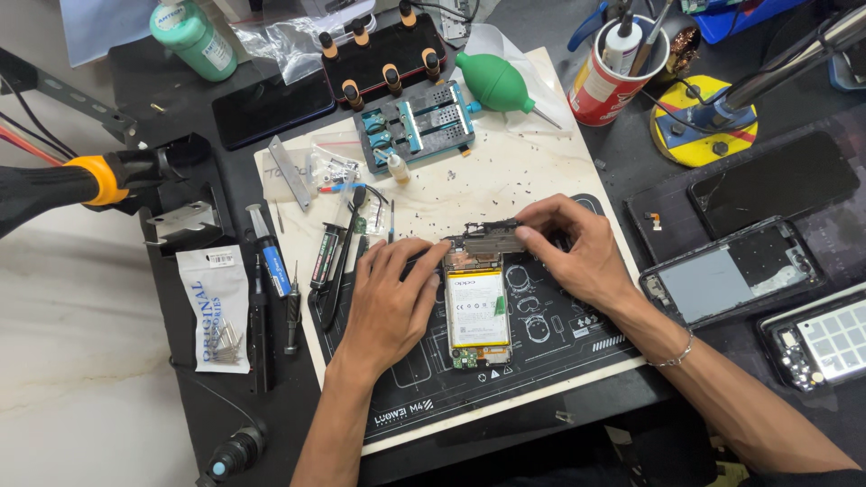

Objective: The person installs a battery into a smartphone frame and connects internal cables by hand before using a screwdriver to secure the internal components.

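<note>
An opened phone [478,311] with its back off and a yellow-edged white battery showing lies on a black repair mat [550,347]. My left hand [394,293] rests flat beside the phone's left edge, fingertips touching its upper left corner. At the phone's top end my right hand [577,248] pinches a grey metal shield plate [493,241] between thumb and fingers. The plate sits tilted over the top of the phone.
Screwdrivers and tweezers [271,271] lie left of the mat, with a small bag of parts [215,307]. Behind stand a blue board holder [417,122], green air blower [494,81], red cup of tools [609,77] and green bottle [194,38]. Other phones [731,271] lie right.
</note>
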